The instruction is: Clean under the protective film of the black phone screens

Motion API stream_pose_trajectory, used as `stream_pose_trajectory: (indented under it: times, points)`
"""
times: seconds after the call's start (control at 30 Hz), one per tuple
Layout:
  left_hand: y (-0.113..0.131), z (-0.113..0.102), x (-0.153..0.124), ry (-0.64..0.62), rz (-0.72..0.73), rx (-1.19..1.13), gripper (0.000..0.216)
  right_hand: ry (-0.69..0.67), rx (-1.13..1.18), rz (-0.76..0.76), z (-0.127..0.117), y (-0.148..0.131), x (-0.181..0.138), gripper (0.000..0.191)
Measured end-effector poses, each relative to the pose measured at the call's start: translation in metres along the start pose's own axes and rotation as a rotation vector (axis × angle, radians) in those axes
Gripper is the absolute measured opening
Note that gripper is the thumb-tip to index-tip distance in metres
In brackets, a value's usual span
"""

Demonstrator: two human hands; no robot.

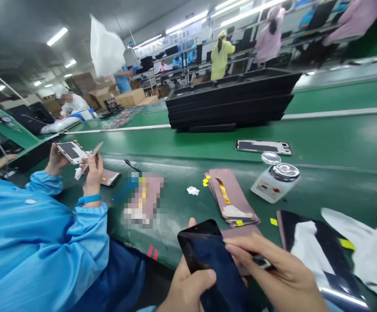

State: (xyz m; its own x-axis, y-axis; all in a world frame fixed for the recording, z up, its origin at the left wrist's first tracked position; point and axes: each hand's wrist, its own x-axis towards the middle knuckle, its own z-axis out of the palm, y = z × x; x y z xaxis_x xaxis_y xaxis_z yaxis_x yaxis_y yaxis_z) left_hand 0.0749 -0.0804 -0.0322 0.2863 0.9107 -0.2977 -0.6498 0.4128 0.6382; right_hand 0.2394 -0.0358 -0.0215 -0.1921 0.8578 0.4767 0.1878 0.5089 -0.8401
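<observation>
My left hand [191,279] is wrapped round a smartphone screen [219,266], dark and glossy, tilted in front of me at the bottom middle. The thumb presses on its face. My right hand [269,268] is closed in a pinch at the screen's right edge. A small dark piece with a silvery end [261,261] shows between its fingers; its kind is unclear. Just beyond lies a stack of pinkish display panels [236,193] with an orange flex cable and yellow tabs. To its right stands a white dispenser bottle [271,184], its metal lid flipped up.
Black trays [233,102] are stacked at the back. A phone frame [262,147] lies before them. White cloths [376,255] and a dark panel [324,242] lie right. At left, a co-worker in a blue sleeve [87,225] holds a phone frame. A crumpled tissue [193,190] lies mid-table.
</observation>
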Motion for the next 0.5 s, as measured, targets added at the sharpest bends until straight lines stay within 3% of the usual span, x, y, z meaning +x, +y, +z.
stream_pose_trajectory:
  times: [0.13,0.3,0.4,0.5]
  points:
    - [0.004,0.006,-0.001,-0.198,-0.079,0.035,0.04,-0.037,0.163,0.186,-0.011,-0.005,-0.008,0.014]
    - [0.016,0.013,0.003,-0.156,-0.107,0.076,0.038,0.01,0.184,0.079,-0.015,-0.004,-0.014,0.009]
    - [0.052,0.014,0.006,-0.071,-0.094,0.151,0.029,0.019,0.239,0.061,-0.016,0.004,-0.019,0.008]
    - [0.12,0.007,0.016,0.031,-0.058,0.217,0.03,0.053,0.302,0.157,-0.015,0.01,-0.024,0.007]
